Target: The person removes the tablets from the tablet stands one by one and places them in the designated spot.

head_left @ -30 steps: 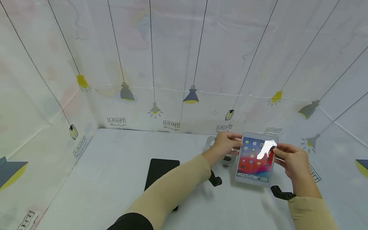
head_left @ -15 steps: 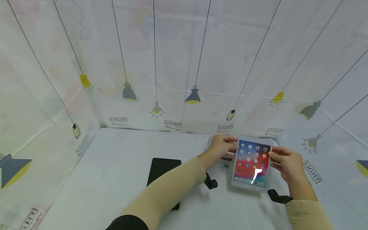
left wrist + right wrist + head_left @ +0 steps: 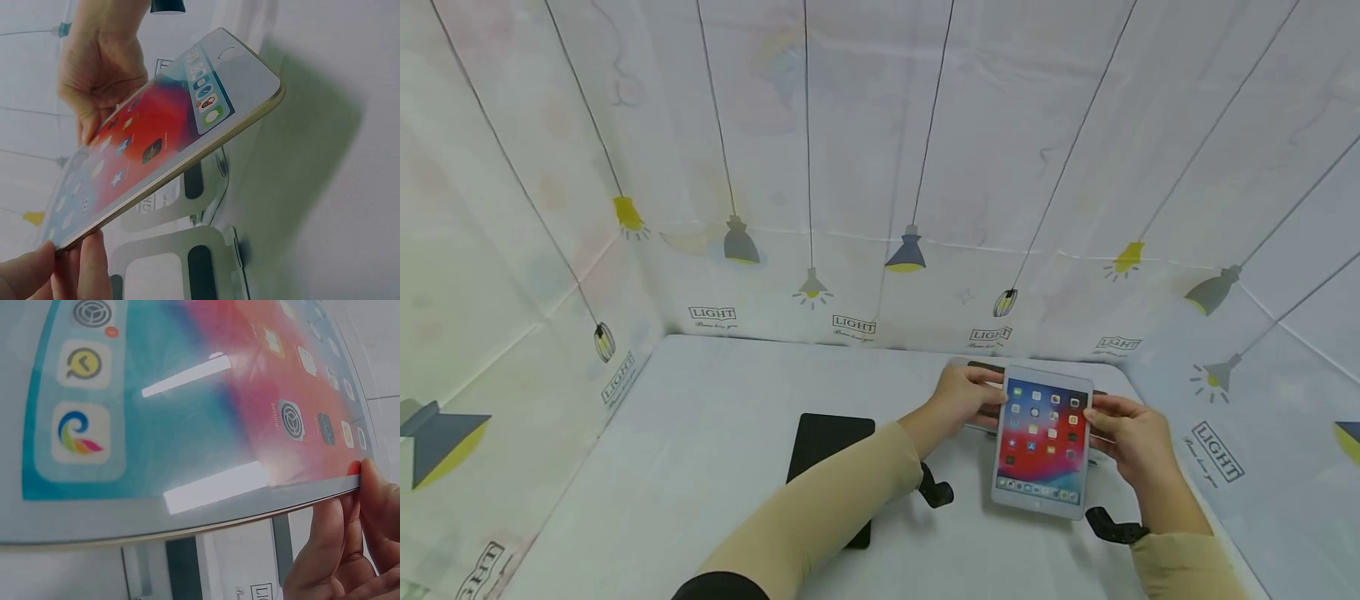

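Observation:
A white-framed tablet (image 3: 1043, 442) with a lit home screen is held tilted above the table between both hands. My left hand (image 3: 958, 400) pinches its left edge, thumb on the front and fingers behind. On the opposite edge my right hand (image 3: 1131, 437) pinches it the same way, as the right wrist view shows with the right hand (image 3: 350, 537) beside the tablet glass (image 3: 187, 419). Behind and below the tablet stands a silver metal stand (image 3: 175, 240) with dark pads and small front lips, partly hidden by the tablet and hands.
A flat black tablet-shaped slab (image 3: 829, 437) lies left of the hands, partly covered by the left sleeve (image 3: 827, 492). The white table (image 3: 722, 400) meets a lamp-printed cloth wall (image 3: 850, 167) at the back and sides. The tablet's shadow (image 3: 306, 125) falls on the table.
Both hands have carried the tablet a little left and down in the head view. More of the stand shows behind it, and the screen's bright glare has gone.

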`<state>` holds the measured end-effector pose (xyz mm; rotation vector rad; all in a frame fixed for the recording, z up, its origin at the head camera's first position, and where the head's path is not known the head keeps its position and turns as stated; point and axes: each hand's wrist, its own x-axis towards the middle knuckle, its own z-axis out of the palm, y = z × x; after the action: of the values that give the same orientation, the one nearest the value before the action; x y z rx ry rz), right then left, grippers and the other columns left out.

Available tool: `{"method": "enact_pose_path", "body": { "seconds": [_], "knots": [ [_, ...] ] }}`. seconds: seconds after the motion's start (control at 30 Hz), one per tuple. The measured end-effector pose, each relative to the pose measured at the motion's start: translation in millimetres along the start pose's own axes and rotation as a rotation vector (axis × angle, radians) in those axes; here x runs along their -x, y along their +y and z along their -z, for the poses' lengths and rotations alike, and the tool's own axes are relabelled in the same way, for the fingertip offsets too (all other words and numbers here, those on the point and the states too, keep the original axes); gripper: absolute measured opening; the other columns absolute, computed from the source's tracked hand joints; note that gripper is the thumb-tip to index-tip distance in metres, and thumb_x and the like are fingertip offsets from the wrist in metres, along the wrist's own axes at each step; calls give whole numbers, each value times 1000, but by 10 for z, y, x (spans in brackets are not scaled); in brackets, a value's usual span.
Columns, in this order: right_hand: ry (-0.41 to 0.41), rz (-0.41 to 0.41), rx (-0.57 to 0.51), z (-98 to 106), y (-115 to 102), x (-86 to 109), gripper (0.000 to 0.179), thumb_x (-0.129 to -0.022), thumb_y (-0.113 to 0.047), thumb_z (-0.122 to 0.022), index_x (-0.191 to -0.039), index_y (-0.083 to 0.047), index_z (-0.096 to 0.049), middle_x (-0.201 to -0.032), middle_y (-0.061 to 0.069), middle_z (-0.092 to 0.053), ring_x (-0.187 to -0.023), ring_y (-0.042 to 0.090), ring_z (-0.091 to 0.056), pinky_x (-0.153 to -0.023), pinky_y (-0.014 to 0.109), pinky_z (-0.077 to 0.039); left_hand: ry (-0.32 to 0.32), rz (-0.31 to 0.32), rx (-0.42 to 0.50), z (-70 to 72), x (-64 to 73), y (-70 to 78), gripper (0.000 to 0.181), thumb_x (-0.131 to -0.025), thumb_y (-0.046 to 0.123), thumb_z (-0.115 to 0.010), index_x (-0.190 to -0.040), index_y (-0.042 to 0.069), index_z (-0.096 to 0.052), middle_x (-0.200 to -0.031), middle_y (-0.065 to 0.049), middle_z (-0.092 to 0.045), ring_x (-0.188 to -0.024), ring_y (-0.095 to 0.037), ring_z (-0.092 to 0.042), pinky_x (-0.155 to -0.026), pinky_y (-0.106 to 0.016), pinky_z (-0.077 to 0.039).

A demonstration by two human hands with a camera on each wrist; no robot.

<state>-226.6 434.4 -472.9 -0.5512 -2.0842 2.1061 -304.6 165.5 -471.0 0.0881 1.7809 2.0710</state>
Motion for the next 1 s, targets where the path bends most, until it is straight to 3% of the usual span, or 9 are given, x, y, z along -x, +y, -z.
{"method": "enact_pose_path", "body": {
  "seconds": [0.3,0.73,1.0],
  "knots": [
    [-21,-48,68,-85,155,63,14,-100,-18,-78,-100,-31,-83,-86,-14,-75,-72,11,-72,-66,24,-65,-1,37,17,135,43,-161,18,-89,5,-86,-102,16,-83,-92,-4,-82,-76,-23,-80,-63,-39,-68],
    [-59,-129,81,-288,322,203,14,-102,-17,-76,-101,-30,-80,-87,-13,-76,-75,10,-73,-71,25,-66,-72,55,32,417,157,-324,21,-90,2,-83,-109,11,-83,-98,-7,-83,-78,-19,-79,-68,-41,-69],
    [-80,-175,108,-426,504,233,15,-102,-19,-76,-117,-20,-79,-90,-12,-77,-76,12,-73,-72,25,-66,-50,82,-14,579,210,-480,19,-91,5,-83,-109,12,-81,-97,-7,-82,-78,-20,-79,-68,-41,-70]
  ]
}}
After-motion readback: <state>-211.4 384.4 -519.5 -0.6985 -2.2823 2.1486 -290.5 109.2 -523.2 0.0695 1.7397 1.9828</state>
